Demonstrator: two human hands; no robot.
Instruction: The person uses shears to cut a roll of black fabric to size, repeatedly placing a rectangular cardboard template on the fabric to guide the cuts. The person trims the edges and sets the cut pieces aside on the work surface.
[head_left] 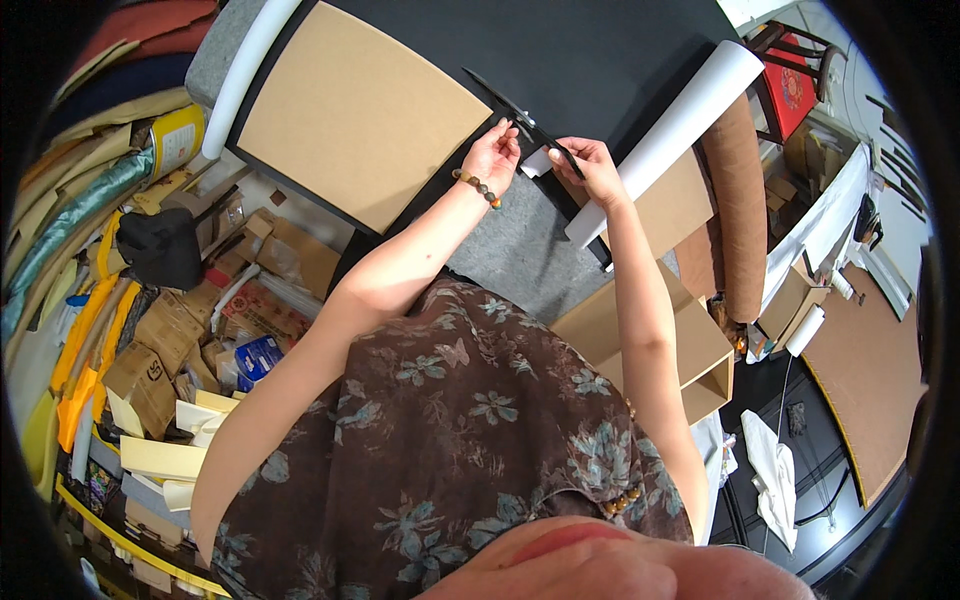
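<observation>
My right hand [592,170] is closed around the handles of a pair of large black scissors [500,96]. Their blades point to the upper left over black sheet material [600,60] spread across the table. My left hand [492,158], with a beaded bracelet at the wrist, is closed close to the scissors' pivot. Its fingertips are pressed together near the black sheet's edge; what they pinch is too small to make out. A small white piece [537,162] shows between the hands. Left of them, a flat tan board [365,110] lies on the black sheet.
A long white roll [680,135] lies right of my hands, beside a brown fabric roll [738,210]. Grey felt [520,235] covers the near table. A wooden box [690,340] stands by my right arm. Cartons [150,380] and fabric rolls [75,250] crowd the left.
</observation>
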